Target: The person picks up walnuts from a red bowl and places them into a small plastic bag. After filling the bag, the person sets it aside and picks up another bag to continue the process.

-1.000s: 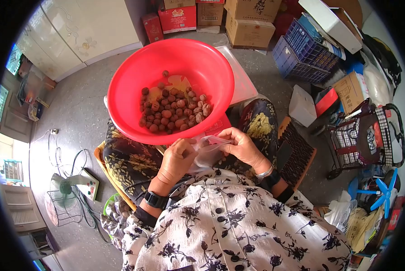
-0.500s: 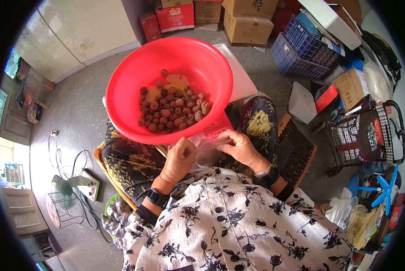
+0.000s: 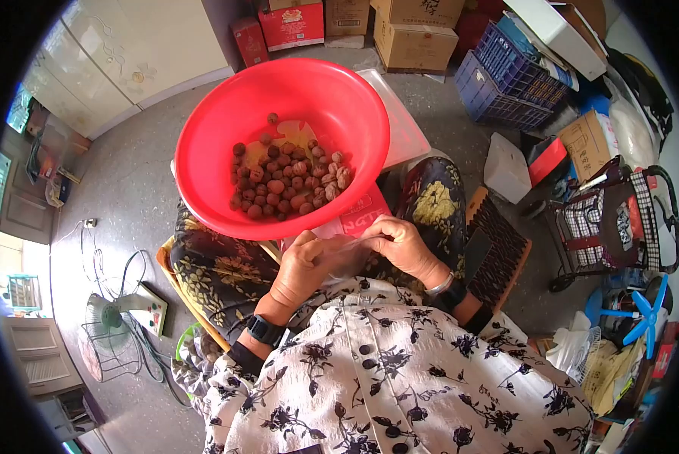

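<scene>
A clear plastic bag [image 3: 345,261] is stretched between my two hands, just in front of my lap. My left hand [image 3: 300,265] has its fingers curled closed on one side of the bag. On the other side, my right hand [image 3: 406,251] pinches the bag's edge between thumb and fingers. Just beyond the hands is a big red plastic basin [image 3: 339,94], tilted toward me. Brown walnuts [image 3: 286,178] lie heaped in its lower part. Under the basin's near rim, a red printed package [image 3: 366,213] shows partly.
A white stool or lid [image 3: 401,125] shows behind the basin. To the left, a fan [image 3: 106,321] and cables lie on the floor. Blue crates [image 3: 498,94], cardboard boxes [image 3: 416,49] and a checked trolley [image 3: 593,219] stand at the back and right.
The hands have shifted slightly, and the left fingers have opened out a little along the bag. The basin and walnuts look the same apart from a small shift of view.
</scene>
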### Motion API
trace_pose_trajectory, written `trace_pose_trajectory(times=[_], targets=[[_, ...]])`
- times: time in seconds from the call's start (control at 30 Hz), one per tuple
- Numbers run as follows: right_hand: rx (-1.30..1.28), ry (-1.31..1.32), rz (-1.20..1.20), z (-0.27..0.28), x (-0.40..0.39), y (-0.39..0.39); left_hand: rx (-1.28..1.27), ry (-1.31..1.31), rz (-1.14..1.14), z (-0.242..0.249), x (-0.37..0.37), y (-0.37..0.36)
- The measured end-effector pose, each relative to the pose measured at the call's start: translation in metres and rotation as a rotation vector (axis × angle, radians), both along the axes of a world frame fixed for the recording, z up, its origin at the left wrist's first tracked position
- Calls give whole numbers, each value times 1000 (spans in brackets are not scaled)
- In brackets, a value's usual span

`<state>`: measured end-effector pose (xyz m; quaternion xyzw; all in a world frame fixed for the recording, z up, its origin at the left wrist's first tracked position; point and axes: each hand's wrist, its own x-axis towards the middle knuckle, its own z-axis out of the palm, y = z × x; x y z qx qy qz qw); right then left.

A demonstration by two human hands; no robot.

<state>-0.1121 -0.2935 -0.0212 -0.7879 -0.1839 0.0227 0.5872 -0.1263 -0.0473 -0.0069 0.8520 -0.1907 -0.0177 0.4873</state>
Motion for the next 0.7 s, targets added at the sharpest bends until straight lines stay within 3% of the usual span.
trace_pose_trajectory(times=[0.07,0.13,0.33,0.7], targets=[[-28,-21,14,0,-2,1,8,-44,-21,-5,1,1],[162,290,-50,0,-6,4,2,-74,-21,-8,2,1],[-21,-93,46,-1,2,-1,-5,-78,-50,-3,2,1],[21,43,-5,3,-3,3,34,-51,-61,0,1,3]])
